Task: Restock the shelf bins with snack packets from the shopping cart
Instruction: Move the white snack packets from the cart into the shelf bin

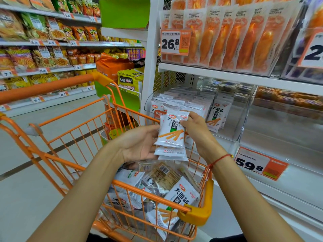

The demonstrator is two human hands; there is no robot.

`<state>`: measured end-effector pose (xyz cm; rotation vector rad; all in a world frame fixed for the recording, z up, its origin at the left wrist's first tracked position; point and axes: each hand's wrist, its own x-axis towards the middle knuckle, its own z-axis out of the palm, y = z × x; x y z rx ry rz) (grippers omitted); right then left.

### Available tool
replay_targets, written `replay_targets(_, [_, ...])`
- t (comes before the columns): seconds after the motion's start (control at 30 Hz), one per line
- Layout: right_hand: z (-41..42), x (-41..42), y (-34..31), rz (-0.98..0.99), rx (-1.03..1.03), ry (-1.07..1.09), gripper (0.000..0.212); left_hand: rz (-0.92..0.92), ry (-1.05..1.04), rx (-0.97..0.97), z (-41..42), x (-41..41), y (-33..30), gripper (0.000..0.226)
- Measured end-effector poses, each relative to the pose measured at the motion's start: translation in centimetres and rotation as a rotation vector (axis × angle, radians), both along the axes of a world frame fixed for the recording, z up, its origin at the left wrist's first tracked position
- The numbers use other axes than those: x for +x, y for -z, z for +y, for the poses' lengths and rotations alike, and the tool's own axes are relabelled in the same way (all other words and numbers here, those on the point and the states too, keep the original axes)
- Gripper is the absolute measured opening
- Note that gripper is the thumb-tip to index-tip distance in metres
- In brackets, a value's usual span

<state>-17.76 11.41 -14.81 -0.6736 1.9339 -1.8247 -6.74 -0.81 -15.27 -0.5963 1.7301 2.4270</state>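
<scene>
A person's left hand (139,145) cradled a small stack of white snack packets (172,135) above an orange shopping cart (78,130), its fingers hidden behind the stack and curled round it in a firm grip. The right hand (195,130) pinched the top edge of the front packet between thumb and fingertips; a red string bracelet (220,159) circled that wrist. The packets, printed with green panels and orange sticks, fanned slightly, the lower ones showing beneath the front one. Below the hands, more packets of the same kind (181,194) lay heaped in the cart's basket, mixed with clear-wrapped ones (160,173). Just beyond the hands, a clear shelf bin (241,123) on the white shelving (227,74) held rows of matching packets standing upright, filling its left and middle parts. An orange price tag reading 59.8 (258,163) hung from the shelf edge to the right, and another marked 26.8 (174,42) sat on the shelf above, beside hanging orange-filled packs (244,39). Across the aisle to the left, shelves of snack bags (43,41) lined the wall.
</scene>
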Motion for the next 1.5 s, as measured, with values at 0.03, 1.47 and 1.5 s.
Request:
replay_targets(0.03, [0.0,0.0,0.0,0.024,0.016,-0.001,0.030,-0.009,-0.020,-0.019,0.2,-0.1,0.1,0.040])
replay_targets(1.47, [2.8,-9.1,-2.5,-0.225,0.185,0.395,0.026,-0.142,0.052,-1.080,6.0,-16.8,-5.3,0.037])
replay_targets(1.5, [2.5,-9.9,-2.2,-0.247,0.156,0.441,0.020,-0.153,0.074,-1.117,5.7,-17.5,-5.3,0.040])
